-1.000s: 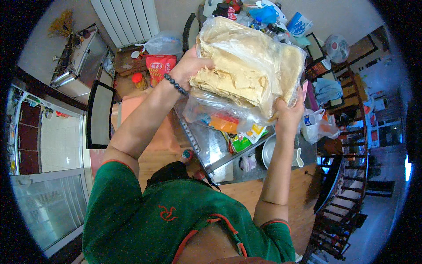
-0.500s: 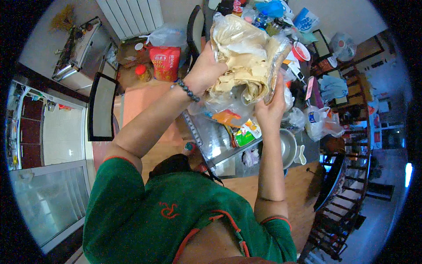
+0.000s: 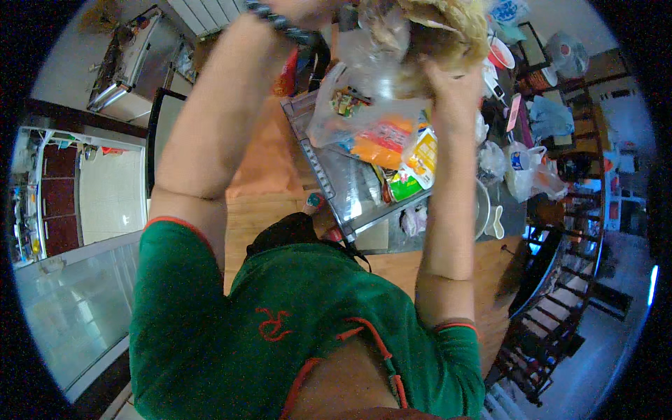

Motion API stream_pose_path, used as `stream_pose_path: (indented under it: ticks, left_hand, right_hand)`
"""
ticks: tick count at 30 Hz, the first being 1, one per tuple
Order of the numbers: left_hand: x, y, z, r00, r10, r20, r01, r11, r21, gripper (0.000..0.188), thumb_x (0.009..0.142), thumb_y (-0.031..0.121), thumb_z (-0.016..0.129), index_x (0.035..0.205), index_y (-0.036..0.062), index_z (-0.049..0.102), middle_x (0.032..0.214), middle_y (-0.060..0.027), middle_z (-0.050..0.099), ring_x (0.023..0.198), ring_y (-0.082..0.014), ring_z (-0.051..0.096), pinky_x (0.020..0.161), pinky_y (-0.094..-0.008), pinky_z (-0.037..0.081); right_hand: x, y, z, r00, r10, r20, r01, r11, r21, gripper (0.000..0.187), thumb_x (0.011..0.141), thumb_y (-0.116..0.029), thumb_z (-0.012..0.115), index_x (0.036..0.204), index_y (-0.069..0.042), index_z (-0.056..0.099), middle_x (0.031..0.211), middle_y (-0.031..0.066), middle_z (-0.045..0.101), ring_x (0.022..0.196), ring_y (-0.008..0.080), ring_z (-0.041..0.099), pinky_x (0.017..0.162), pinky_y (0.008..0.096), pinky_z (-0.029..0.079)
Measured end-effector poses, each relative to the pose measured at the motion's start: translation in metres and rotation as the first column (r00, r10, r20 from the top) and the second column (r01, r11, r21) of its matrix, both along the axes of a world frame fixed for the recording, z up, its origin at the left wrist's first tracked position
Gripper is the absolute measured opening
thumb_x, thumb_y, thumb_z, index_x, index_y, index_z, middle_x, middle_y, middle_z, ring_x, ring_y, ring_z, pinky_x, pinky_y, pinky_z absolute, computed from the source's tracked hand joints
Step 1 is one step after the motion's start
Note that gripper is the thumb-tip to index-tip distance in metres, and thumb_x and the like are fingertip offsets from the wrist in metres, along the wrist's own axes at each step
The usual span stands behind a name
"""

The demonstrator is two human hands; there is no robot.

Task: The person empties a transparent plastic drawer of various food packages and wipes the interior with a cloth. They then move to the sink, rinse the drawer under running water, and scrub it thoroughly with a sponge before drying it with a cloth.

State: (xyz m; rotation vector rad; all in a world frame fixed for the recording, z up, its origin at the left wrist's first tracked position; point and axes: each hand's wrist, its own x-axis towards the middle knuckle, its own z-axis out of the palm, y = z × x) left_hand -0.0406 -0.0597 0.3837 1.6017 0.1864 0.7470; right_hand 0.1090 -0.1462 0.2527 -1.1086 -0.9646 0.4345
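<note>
Hands raised high, near top edge of view. Right hand [image 3: 448, 87] grips a clear plastic bag [image 3: 392, 49] of pale, folded flatbread-like sheets [image 3: 434, 21]; fingers clenched on bag's lower side, palm under the load, prob. to carry its weight. Left hand [image 3: 301, 8] mostly cut off by frame edge; beaded bracelet [image 3: 276, 19] shows at wrist. Left fingers' state: cannot tell, though hand sits against bag's far-left side.

Bag position: above and between both sets of fingers, well clear of counter [image 3: 378, 234]. Held aloft w/ two hands, likely because contents are floppy and wide.

Below right fingers: second clear bag [image 3: 364, 129] of coloured packets, resting on a metal tray [image 3: 336, 185]. Beyond fingertips, to the right: white tied bags [image 3: 525, 171], fan [image 3: 567, 56].
</note>
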Motion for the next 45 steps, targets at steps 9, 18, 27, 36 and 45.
stream_pose_path:
  ticks: [9,18,27,36,45]
  left_hand:
    - [-0.015,-0.009,-0.009,0.976,-0.144,-0.166,0.190,0.930,0.313,0.091,0.081,0.064,0.041,0.137,-0.0026,0.015,0.135,-0.0230,0.032,0.121,-0.0318,0.038,0.097,-0.0409,0.038]
    - [-0.002,0.003,-0.104,0.986,-0.085,0.146,0.142,0.888,-0.438,0.034,0.092,0.023,0.046,0.120,0.0050,0.048,0.111,-0.0078,0.057,0.100,-0.0173,0.058,0.087,-0.0332,0.048]
    - [-0.024,0.007,-0.170,0.966,-0.154,0.209,0.259,0.565,-0.783,0.045,0.090,0.039,0.045,0.119,0.0045,0.050,0.115,-0.0106,0.057,0.103,-0.0217,0.057,0.091,-0.0376,0.045]
    - [-0.023,-0.020,-0.161,0.921,-0.112,0.372,0.381,0.451,-0.807,0.054,0.091,0.043,0.040,0.131,0.0073,0.038,0.127,-0.0116,0.048,0.113,-0.0274,0.050,0.099,-0.0441,0.037]
    - [-0.021,-0.022,-0.211,0.947,0.029,0.319,0.287,0.364,-0.886,0.049,0.089,0.029,0.047,0.130,0.0052,0.038,0.126,-0.0128,0.049,0.114,-0.0257,0.049,0.098,-0.0419,0.039]
  right_hand:
    - [-0.020,-0.027,-0.054,0.771,0.156,-0.617,-0.097,0.987,0.128,0.045,0.069,-0.005,0.065,0.112,-0.005,0.051,0.106,0.0071,0.057,0.101,0.0202,0.054,0.090,0.0370,0.044]
    - [0.044,-0.076,-0.060,0.773,-0.182,-0.607,0.192,0.980,-0.049,0.035,0.070,0.000,0.060,0.104,0.003,0.054,0.102,0.0120,0.058,0.094,0.0254,0.058,0.087,0.0393,0.047]
    - [0.053,-0.096,-0.054,0.816,-0.233,-0.529,0.213,0.972,-0.099,0.036,0.067,0.006,0.058,0.102,0.005,0.052,0.096,0.0116,0.057,0.090,0.0243,0.058,0.085,0.0376,0.047]
    - [0.024,-0.100,-0.012,0.884,-0.262,0.387,0.377,0.889,-0.261,0.057,0.061,0.001,0.066,0.116,0.003,0.048,0.107,0.0102,0.057,0.098,0.0212,0.055,0.088,0.0327,0.042]
    - [0.053,-0.105,0.001,0.860,0.274,-0.430,-0.328,0.943,-0.057,0.064,0.085,-0.044,0.053,0.127,0.002,0.041,0.130,0.0135,0.045,0.119,0.0231,0.044,0.101,0.0381,0.034]
